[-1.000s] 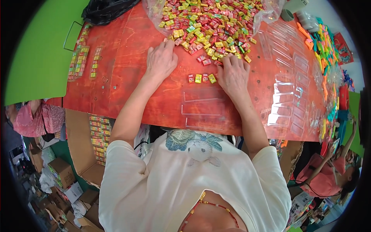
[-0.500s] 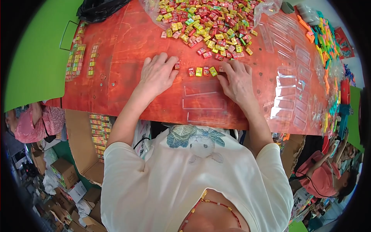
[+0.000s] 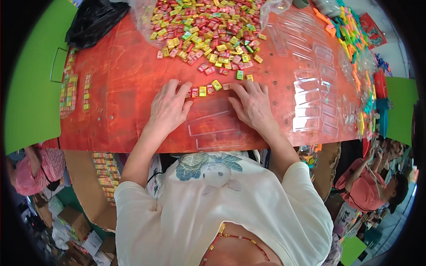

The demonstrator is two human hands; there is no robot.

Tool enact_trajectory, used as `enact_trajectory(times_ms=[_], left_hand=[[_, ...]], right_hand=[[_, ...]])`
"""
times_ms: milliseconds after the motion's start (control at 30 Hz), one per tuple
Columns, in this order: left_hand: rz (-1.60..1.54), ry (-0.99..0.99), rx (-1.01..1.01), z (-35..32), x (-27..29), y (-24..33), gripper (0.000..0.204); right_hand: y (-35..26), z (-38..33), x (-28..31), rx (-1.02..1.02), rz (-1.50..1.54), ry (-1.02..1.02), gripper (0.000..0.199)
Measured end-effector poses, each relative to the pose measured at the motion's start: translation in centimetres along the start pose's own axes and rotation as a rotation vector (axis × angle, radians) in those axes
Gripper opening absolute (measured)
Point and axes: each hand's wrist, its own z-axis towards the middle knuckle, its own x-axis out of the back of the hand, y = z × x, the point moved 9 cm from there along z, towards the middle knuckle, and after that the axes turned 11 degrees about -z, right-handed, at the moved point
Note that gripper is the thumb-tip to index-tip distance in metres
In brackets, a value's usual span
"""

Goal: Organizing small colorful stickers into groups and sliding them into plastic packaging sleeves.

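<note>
A short row of small red and yellow boxes lies on the red tabletop, with a yellow box (image 3: 202,91) near its middle. At the row's left end, the fingertips of my left hand (image 3: 169,106) touch a red box (image 3: 188,94); the thumb is apart from the fingers. My right hand (image 3: 254,105) has its index fingertip against a pinkish box (image 3: 226,86) at the other end, its thumb spread away below. A tilted yellow box (image 3: 216,84) sits beside that one. Between my hands and the table's near edge lie clear plastic trays (image 3: 212,125).
Beyond the row spreads a big heap of small boxes (image 3: 208,33) on clear plastic. More clear trays (image 3: 306,106) lie to the right, near colourful plastic pieces (image 3: 350,35). Boxes in rows (image 3: 69,95) and a black bag (image 3: 95,24) are at left. A cardboard carton (image 3: 82,177) stands below the edge.
The view has shifted, so the table appears lower and further left. My left hand has brought its red box up against the row, closing the gap. My right hand stays at the right end.
</note>
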Motion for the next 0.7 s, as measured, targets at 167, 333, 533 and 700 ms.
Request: enact_trajectory(times_ms=[167, 333, 533, 700], left_hand=[[0.004, -0.018, 0.02, 0.8, -0.4, 0.5, 0.055], [0.006, -0.062, 0.062, 1.8, -1.3, 1.1, 0.058], [0.156, -0.024, -0.019, 3.1, -2.4, 2.9, 0.064], [0.123, -0.008, -0.086, 4.3, -4.3, 3.3, 0.053]], right_hand=[[3.7, -0.4, 0.8, -0.091, -0.08, 0.022, 0.029], [6.7, 0.8, -1.3, -0.109, -0.097, -0.004, 0.026], [4.4, 1.3, -0.5, -0.125, 0.055, -0.008, 0.024], [1.7, 2.4, -0.3, -0.044, 0.121, 0.004, 0.026]])
